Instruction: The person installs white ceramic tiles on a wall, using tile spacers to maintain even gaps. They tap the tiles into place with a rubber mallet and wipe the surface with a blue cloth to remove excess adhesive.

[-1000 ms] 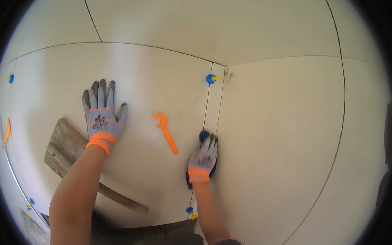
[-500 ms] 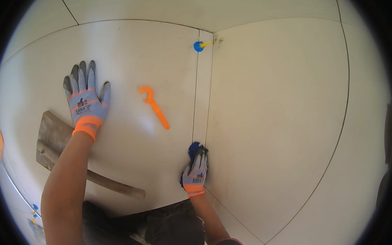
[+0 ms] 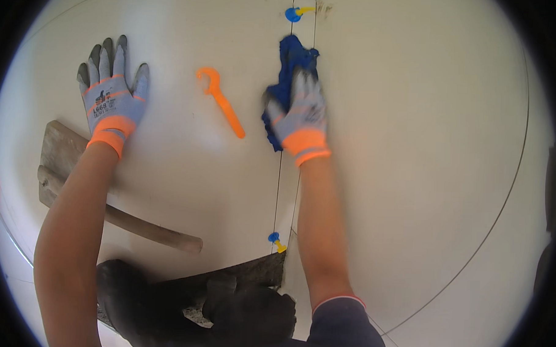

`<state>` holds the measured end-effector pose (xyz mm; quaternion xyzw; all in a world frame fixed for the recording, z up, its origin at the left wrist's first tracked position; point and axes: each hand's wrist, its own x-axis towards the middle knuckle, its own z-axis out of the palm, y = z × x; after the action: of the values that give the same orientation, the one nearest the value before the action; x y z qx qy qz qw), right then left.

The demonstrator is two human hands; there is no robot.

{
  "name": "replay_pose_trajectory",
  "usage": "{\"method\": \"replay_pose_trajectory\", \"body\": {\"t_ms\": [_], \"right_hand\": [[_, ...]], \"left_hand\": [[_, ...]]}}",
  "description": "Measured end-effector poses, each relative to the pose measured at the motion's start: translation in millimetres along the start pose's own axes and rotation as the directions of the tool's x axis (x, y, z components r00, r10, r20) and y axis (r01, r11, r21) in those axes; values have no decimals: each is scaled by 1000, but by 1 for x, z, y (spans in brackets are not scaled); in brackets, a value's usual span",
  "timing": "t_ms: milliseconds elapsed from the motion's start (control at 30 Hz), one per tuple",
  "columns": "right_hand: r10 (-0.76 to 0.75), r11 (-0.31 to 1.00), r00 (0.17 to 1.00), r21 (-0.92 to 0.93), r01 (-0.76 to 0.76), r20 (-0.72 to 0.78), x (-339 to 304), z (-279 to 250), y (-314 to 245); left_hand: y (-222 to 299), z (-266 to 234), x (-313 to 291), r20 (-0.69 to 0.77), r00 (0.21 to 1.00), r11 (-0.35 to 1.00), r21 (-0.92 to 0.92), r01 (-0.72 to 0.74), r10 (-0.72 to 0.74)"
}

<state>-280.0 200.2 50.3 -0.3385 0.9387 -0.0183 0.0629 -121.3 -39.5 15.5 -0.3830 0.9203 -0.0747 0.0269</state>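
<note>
My left hand [image 3: 112, 100], in a grey glove with an orange cuff, lies flat on the large pale tile [image 3: 161, 188], fingers spread and nothing held. My right hand [image 3: 304, 116], gloved alike and slightly blurred, presses a crumpled dark blue cloth [image 3: 291, 67] onto the narrow tile strip by the corner. Its fingers lie over the cloth. Just beyond the cloth sits a blue and yellow tile leveling spacer [image 3: 293, 14] on the joint. Between my hands rests an orange hooked plastic wrench [image 3: 222, 104].
A brown, mallet-like tool [image 3: 147, 224] with a broad flat head lies partly under my left forearm. Nearer me, a second blue and yellow spacer [image 3: 277, 239] stands on the joint, beside a dark rough patch [image 3: 250, 271]. A pale tiled surface [image 3: 426, 148] adjoins at the right.
My right hand has slid the cloth far up along the strip, uncovering the nearer spacer. The view has shifted, while my left hand stays flat on the same tile.
</note>
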Motion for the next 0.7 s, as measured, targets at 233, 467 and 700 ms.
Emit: {"method": "replay_pose_trajectory", "body": {"t_ms": [233,467,700], "right_hand": [[238,970,927,-114,-213,289,-202,2,-12],[75,990,968,-101,-102,-241,-87,-54,-14],[45,994,995,-99,-36,89,64,-5,-15]], "left_hand": [[0,-4,0,21,1000,999,-41,10,-9],[0,-7,-1,59,998,999,-40,8,-5],[2,-1,2,41,999,999,45,28,-30]]}}
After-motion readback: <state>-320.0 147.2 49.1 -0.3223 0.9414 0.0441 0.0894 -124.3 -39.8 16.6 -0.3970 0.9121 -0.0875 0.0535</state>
